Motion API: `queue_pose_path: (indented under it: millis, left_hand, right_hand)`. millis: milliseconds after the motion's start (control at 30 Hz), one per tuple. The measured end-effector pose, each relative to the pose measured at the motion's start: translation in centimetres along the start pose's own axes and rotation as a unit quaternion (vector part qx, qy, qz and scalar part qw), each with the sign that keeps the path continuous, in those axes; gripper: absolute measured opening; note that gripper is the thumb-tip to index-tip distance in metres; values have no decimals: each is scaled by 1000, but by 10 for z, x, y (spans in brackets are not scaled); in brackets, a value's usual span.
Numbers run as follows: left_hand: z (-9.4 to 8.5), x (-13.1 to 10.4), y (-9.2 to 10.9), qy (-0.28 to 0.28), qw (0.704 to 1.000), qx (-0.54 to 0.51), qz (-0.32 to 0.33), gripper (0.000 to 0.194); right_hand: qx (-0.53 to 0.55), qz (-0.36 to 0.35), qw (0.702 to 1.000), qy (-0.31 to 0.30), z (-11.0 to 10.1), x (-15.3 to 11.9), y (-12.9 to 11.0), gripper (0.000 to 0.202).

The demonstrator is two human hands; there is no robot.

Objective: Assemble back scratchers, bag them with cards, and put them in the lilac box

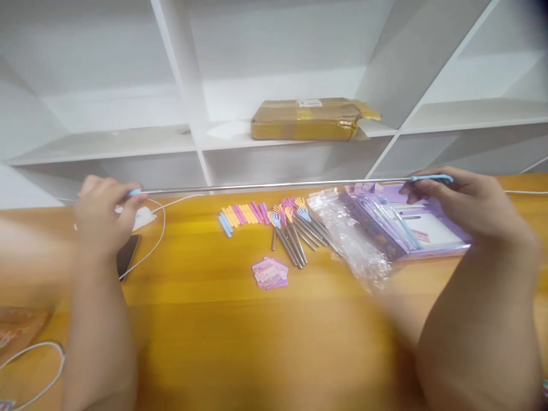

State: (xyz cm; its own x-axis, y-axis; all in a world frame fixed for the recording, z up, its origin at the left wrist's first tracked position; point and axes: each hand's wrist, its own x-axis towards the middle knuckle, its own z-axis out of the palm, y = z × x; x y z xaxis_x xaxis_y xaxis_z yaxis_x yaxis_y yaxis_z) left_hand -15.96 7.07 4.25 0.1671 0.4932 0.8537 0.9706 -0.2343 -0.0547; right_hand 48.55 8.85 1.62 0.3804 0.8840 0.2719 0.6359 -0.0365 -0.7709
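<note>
A telescopic back scratcher (274, 185) is stretched out level above the table, its thin metal rod running between my hands. My left hand (105, 208) is closed round its blue grip end. At the other end, my right hand (454, 194) pinches the blue claw head. Below the rod lie several shorter back scratchers (295, 234) with pink, orange and blue heads. Left of them is a row of coloured handle sleeves (242, 214). In front is a small stack of pink cards (270, 273).
A clear plastic bag (351, 245) lies against an open purple box (436, 251) holding packaged items. A taped cardboard parcel (306, 120) rests on the white shelf behind. At left are a phone (127, 257), white cables (162, 222) and an orange packet (19, 328).
</note>
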Motion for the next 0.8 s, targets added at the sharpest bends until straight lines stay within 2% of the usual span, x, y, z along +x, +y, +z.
queue_pose_path:
  millis: [100, 200, 400, 533, 667, 800]
  left_hand:
    - [2, 0, 9, 5, 1000, -12, -8, 47]
    - [2, -1, 13, 2, 999, -25, -27, 42]
    - [6, 0, 29, -2, 998, -42, -49, 38]
    - [4, 3, 34, -6, 997, -56, -61, 37]
    - [3, 3, 39, -14, 996, -56, -72, 37]
    - [8, 1, 46, -22, 996, -57, -61, 35]
  right_hand:
    - [29, -106, 985, 136, 15, 4, -3, 16]
    - [31, -190, 960, 203, 18, 5, -7, 21]
    - [-17, -230, 938, 258, 11, 2, -11, 27]
    - [-63, -244, 930, 267, 10, 8, -8, 32]
    - [-117, -227, 922, 292, 12, 15, -6, 38]
    - [-115, -221, 916, 316, 14, 16, -4, 39]
